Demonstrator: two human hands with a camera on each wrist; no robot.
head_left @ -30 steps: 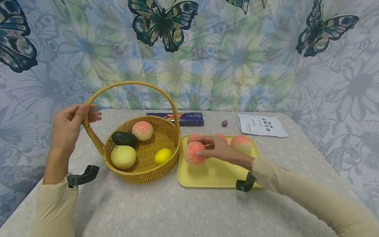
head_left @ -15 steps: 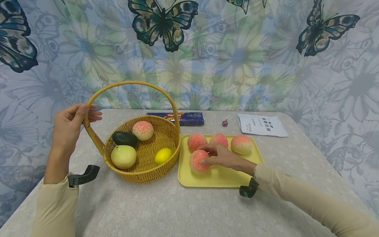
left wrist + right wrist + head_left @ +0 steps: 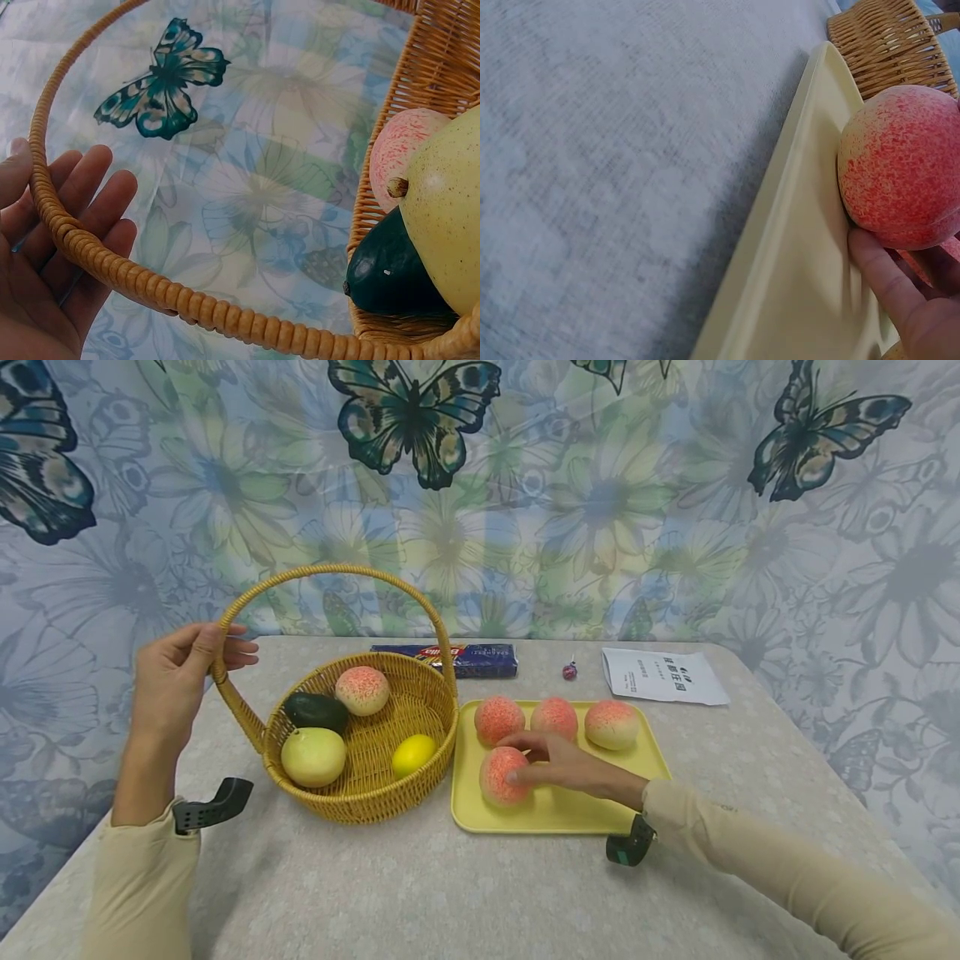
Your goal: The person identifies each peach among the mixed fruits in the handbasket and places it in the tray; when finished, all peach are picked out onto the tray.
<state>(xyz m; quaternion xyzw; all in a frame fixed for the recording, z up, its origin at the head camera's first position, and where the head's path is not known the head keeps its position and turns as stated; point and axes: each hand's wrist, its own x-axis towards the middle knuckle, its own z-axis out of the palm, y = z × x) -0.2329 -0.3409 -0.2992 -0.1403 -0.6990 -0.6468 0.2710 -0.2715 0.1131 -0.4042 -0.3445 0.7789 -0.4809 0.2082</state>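
Note:
My left hand (image 3: 197, 653) holds the arched handle (image 3: 247, 597) of a woven basket (image 3: 360, 793), thumb in front and fingers behind; the left wrist view shows the handle (image 3: 150, 289) crossing my fingers (image 3: 90, 195). In the basket lie a peach (image 3: 362, 690), a dark avocado (image 3: 315, 712), a pale pear (image 3: 312, 757) and a lemon (image 3: 412, 756). My right hand (image 3: 543, 760) grips a pink peach (image 3: 498, 779) that sits on the yellow tray (image 3: 555, 817). In the right wrist view this peach (image 3: 900, 165) rests by the tray rim (image 3: 795, 255) with my thumb (image 3: 889, 281) against it.
Three more peaches (image 3: 554, 718) line the tray's far side. Behind lie a blue packet (image 3: 472, 660), a small lollipop (image 3: 569, 672) and a white printed sheet (image 3: 662, 677). A butterfly-patterned curtain hangs behind the grey table (image 3: 420, 893).
My right hand has brought the peach down and slightly back toward me, from above the tray's left edge onto the tray. The left hand and basket stay put.

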